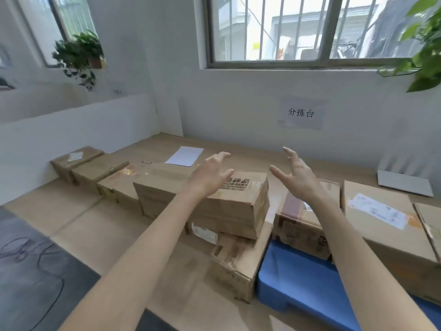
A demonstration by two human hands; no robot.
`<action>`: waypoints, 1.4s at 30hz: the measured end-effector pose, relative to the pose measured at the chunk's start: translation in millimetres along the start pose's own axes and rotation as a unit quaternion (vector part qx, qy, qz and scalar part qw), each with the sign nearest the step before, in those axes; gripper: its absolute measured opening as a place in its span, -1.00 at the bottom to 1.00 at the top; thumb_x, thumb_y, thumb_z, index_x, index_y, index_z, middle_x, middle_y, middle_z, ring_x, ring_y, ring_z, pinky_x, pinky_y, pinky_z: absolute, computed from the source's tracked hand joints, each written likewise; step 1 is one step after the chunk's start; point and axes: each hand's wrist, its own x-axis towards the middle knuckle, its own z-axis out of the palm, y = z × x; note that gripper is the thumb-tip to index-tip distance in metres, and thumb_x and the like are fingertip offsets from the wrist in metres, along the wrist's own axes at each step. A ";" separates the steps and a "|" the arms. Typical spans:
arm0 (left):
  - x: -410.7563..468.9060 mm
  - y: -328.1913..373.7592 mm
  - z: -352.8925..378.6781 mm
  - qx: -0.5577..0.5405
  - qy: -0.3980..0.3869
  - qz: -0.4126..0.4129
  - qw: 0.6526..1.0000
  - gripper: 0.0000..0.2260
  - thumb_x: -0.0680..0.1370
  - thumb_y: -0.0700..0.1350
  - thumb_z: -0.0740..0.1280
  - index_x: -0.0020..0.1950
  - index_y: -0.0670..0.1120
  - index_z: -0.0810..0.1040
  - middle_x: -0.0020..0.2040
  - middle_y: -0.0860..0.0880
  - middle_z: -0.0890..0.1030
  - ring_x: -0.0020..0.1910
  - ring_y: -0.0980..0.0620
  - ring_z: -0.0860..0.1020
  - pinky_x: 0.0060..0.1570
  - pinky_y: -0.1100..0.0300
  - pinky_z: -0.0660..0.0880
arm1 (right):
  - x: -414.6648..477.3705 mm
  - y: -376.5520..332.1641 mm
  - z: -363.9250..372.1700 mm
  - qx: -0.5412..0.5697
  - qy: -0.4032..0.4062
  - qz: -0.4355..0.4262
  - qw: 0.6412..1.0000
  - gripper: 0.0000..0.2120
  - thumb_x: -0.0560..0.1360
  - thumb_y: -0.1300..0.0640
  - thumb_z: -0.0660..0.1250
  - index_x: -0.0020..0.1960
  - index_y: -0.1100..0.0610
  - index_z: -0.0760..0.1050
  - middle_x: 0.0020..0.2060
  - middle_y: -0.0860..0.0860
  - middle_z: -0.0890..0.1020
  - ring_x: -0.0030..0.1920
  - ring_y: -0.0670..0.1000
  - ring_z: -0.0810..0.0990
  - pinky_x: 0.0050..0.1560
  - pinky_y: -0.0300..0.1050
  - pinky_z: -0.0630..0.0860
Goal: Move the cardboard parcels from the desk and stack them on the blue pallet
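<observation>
Now, left hand (210, 177): hovering over the top parcel (238, 206) at the centre of my feed, fingers (223, 156) straight and spread wide, holding nothing. I cannot tell whether the palm touches the cardboard.
Right hand (296, 175): at 3 o'clock of the left one, palm turned toward it, fingers (290, 151) splayed open and empty, in the air above the gap between the top parcel and the taped parcel (300, 225).
Top parcel: brown with a dark printed stamp, lying flat on a lower parcel (238, 266), between my two forearms.
Lower parcel: at 6 o'clock of the top one, its right side against the left edge of the blue pallet (298, 285). Whether it rests on the pallet I cannot tell.
Blue pallet: at 5 o'clock in my view, bare blue top showing near me.
Taped parcel and labelled parcel (381, 223): side by side at 3 o'clock, at the pallet's far side.
Row of three parcels (100, 170): at 9 o'clock on the desk (250, 154), touching end to end.
White sheet (185, 156): flat on the desk, at 11 o'clock of the left hand.
Wall sign (300, 113): at 1 o'clock, under the barred window (310, 32).
</observation>
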 end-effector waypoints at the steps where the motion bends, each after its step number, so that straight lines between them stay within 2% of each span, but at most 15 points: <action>1: -0.1 -15.8 -5.5 -0.003 -0.004 -0.010 1.000 -0.55 0.56 0.04 0.30 0.44 0.03 0.33 0.41 0.04 0.43 0.34 -0.01 0.42 0.27 -0.07 0.41 | 1.8 -8.6 12.8 -0.001 -0.007 0.003 1.000 -0.31 0.53 -0.22 0.24 0.55 -0.07 0.04 0.45 0.11 0.33 0.43 0.10 0.31 0.33 0.08 0.31; 4: 1.7 -58.2 -13.9 -0.016 -0.015 -0.035 0.999 -0.52 0.57 0.02 0.30 0.46 -0.02 0.30 0.44 -0.01 0.39 0.38 -0.03 0.38 0.31 -0.04 0.38 | 6.4 -26.8 45.3 -0.026 -0.033 0.019 0.999 -0.27 0.51 -0.26 0.24 0.55 -0.07 0.02 0.46 0.12 0.30 0.44 0.12 0.30 0.38 0.15 0.29; 8: 6.2 -99.7 -13.2 -0.021 -0.025 -0.070 0.997 -0.50 0.58 0.02 0.29 0.48 -0.01 0.27 0.46 0.01 0.35 0.41 -0.05 0.35 0.31 -0.01 0.36 | 13.0 -38.4 77.3 -0.039 -0.063 0.032 0.997 -0.25 0.51 -0.24 0.27 0.55 -0.03 0.03 0.48 0.12 0.27 0.45 0.13 0.28 0.34 0.07 0.30; 12: 14.5 -135.6 -3.0 -0.020 -0.042 -0.087 0.995 -0.50 0.58 0.01 0.28 0.49 -0.03 0.26 0.47 -0.01 0.34 0.43 -0.05 0.32 0.37 -0.07 0.30 | 27.9 -50.3 108.7 -0.065 -0.068 0.014 0.995 -0.27 0.51 -0.26 0.25 0.55 -0.05 0.04 0.46 0.09 0.29 0.43 0.11 0.29 0.30 0.08 0.34; 17: 31.5 -188.2 -1.4 -0.015 -0.054 -0.117 0.992 -0.49 0.58 0.01 0.29 0.50 -0.03 0.25 0.48 -0.02 0.32 0.44 -0.05 0.30 0.38 -0.09 0.28 | 57.5 -74.2 161.9 -0.067 -0.111 -0.011 0.992 -0.31 0.53 -0.23 0.24 0.54 -0.04 0.06 0.47 0.06 0.26 0.40 0.10 0.35 0.28 0.05 0.35; 22: 58.9 -252.6 -8.8 0.012 -0.081 -0.140 0.987 -0.42 0.55 0.09 0.32 0.52 0.00 0.21 0.51 -0.01 0.27 0.46 -0.05 0.26 0.39 -0.11 0.27 | 89.3 -87.7 233.6 -0.113 -0.146 -0.038 0.982 -0.31 0.50 -0.29 0.21 0.53 -0.05 0.11 0.44 0.04 0.32 0.38 0.09 0.37 0.33 0.08 0.37; 26: 82.5 -302.7 -15.1 0.066 -0.114 -0.157 0.979 -0.27 0.46 0.20 0.39 0.53 0.03 0.17 0.53 -0.01 0.20 0.49 -0.07 0.20 0.39 -0.12 0.19 | 108.9 -93.9 282.5 -0.143 -0.166 -0.039 0.975 -0.31 0.47 -0.32 0.20 0.50 -0.05 0.16 0.45 0.05 0.31 0.46 0.10 0.25 0.42 0.14 0.24; 29: 93.0 -337.9 -15.9 0.086 -0.156 -0.173 0.969 -0.11 0.37 0.25 0.45 0.56 0.08 0.07 0.58 -0.03 0.03 0.54 -0.10 0.06 0.43 -0.18 0.08 | 117.8 -98.2 312.7 -0.183 -0.173 -0.052 0.966 -0.28 0.46 -0.37 0.18 0.50 -0.06 0.16 0.47 0.04 0.28 0.51 0.09 0.13 0.47 0.16 0.13; 33: 102.3 -378.5 -16.3 0.112 -0.193 -0.191 0.956 0.04 0.30 0.22 0.52 0.57 0.13 -0.08 0.58 -0.08 -0.18 0.55 -0.17 -0.12 0.46 -0.22 -0.04 | 125.7 -103.2 339.2 -0.225 -0.192 -0.034 0.955 -0.23 0.44 -0.42 0.16 0.52 -0.07 0.12 0.54 0.06 0.14 0.56 0.13 -0.04 0.51 0.20 -0.06; 37: 115.1 -410.8 -17.7 0.119 -0.220 -0.188 0.950 0.12 0.26 0.19 0.56 0.56 0.18 -0.18 0.57 -0.11 -0.26 0.55 -0.20 -0.15 0.48 -0.23 -0.05 | 124.3 -103.6 352.9 -0.250 -0.189 -0.010 0.950 -0.20 0.41 -0.45 0.17 0.51 -0.08 0.09 0.56 0.11 0.04 0.56 0.15 -0.12 0.50 0.19 -0.15; 42: 129.3 -442.3 -10.6 0.044 -0.266 -0.145 0.952 0.13 0.21 0.15 0.60 0.47 0.41 -0.19 0.56 -0.03 -0.27 0.55 -0.20 -0.09 0.47 -0.24 0.04 | 120.8 -103.3 360.5 -0.271 -0.157 0.027 0.949 -0.17 0.38 -0.43 0.24 0.50 -0.08 0.07 0.56 0.19 -0.08 0.55 0.17 -0.20 0.52 0.11 -0.20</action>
